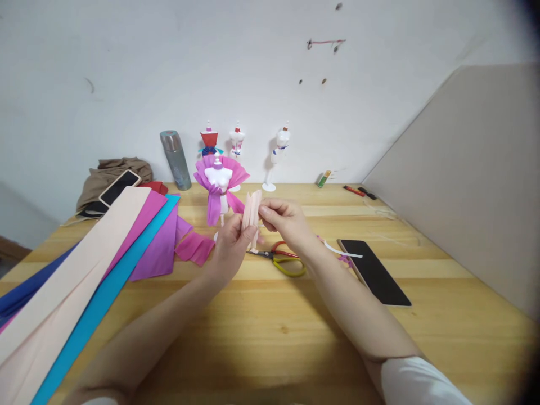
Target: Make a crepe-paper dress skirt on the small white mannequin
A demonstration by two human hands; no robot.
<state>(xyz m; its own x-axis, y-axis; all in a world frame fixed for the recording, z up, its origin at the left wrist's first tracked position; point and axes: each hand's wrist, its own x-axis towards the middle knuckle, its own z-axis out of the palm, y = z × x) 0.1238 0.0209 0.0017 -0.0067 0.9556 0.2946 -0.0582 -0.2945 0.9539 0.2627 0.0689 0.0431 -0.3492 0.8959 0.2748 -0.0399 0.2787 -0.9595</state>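
In the head view, the left hand (235, 239) grips the pale pink pleated crepe-paper bundle (252, 212) above the wooden table (287, 332); the right hand (282, 216) pinches its edge. The 1 bundle looks light, soft, easily creased, best held by its folds. Its long axis stands near upright.

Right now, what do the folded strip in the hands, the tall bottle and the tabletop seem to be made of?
The folded peach strip looks like matt crepe paper, or perhaps thin cloth: its pleats stay narrow. The tall bottle seems metal, with a shiny silver top and duller grey body. The tabletop looks like smooth pale wood, showing grain.
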